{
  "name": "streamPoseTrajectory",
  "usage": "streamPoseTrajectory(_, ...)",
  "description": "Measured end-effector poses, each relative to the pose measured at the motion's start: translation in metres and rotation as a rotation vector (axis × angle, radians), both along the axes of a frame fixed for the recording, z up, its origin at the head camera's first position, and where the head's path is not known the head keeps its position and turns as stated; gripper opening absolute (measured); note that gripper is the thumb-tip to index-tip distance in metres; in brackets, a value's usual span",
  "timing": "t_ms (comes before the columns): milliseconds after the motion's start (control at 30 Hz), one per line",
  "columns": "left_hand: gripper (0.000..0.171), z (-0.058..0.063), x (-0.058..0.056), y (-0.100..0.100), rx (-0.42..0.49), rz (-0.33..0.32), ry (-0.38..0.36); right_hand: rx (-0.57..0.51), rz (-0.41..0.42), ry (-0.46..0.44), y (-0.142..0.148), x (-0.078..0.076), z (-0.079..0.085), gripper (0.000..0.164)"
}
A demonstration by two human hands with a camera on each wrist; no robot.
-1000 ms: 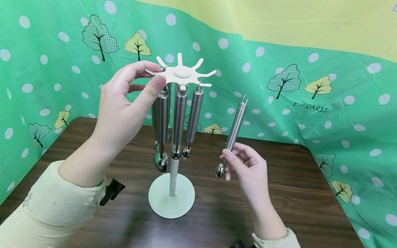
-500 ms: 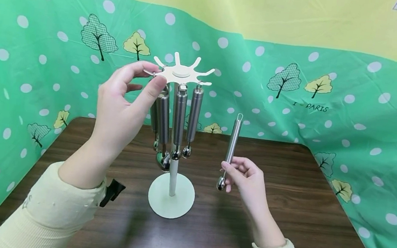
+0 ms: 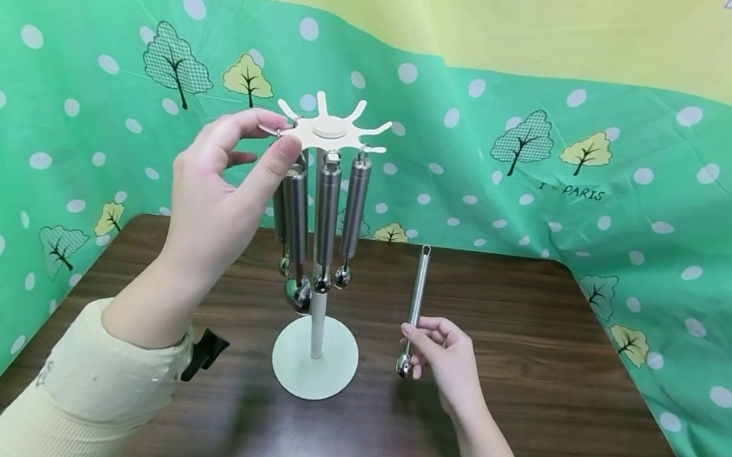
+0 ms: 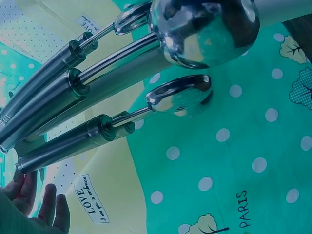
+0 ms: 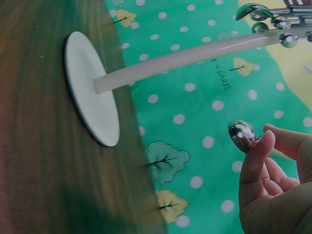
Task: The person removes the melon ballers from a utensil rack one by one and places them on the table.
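Observation:
A white rotating rack [image 3: 328, 142] with several arms stands upright on a round base [image 3: 311, 382]. Stainless-steel melon ballers [image 3: 355, 208] hang by their loops from some of its arms, bowls down. My left hand [image 3: 213, 187] pinches an arm at the rack's left side between thumb and fingers. Right of the rack, my right hand [image 3: 449, 361] pinches another melon baller [image 3: 419, 288] near its neck. It is nearly upright, with loop up and bowl down. The right wrist view shows its shiny bowl [image 5: 240, 135] past the thumb; the handle is mostly hidden there.
A dark wooden table [image 3: 543, 403] carries the rack. Behind and beside it hangs a green and yellow cloth [image 3: 660, 181] printed with dots and trees. At the back, several rack arms [image 3: 356, 109] have nothing visible hanging from them.
My right hand has moved down toward the table with the melon baller, which has become more upright. My left hand stays at the rack arm; the hanging ballers sway slightly.

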State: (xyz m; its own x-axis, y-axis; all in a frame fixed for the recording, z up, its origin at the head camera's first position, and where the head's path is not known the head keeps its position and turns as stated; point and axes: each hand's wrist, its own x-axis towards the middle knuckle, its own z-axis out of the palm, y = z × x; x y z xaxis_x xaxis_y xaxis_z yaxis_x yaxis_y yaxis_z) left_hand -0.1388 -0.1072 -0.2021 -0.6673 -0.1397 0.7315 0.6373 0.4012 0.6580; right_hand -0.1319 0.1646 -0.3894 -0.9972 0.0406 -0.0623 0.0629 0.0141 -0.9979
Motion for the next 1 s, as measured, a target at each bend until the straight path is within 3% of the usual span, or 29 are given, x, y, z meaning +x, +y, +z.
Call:
streamPoseTrajectory(700,0.029,0.000,0.000,0.002,0.015,0.006,0.004,0.059,-0.002,-0.162,0.004,-0.006,-0.061,0.029)
streamPoseTrajectory(1000,0.029,0.000,0.001,0.002,0.025,0.014,-0.004,0.164,-0.004,-0.197,0.004,-0.008,-0.073,0.029)
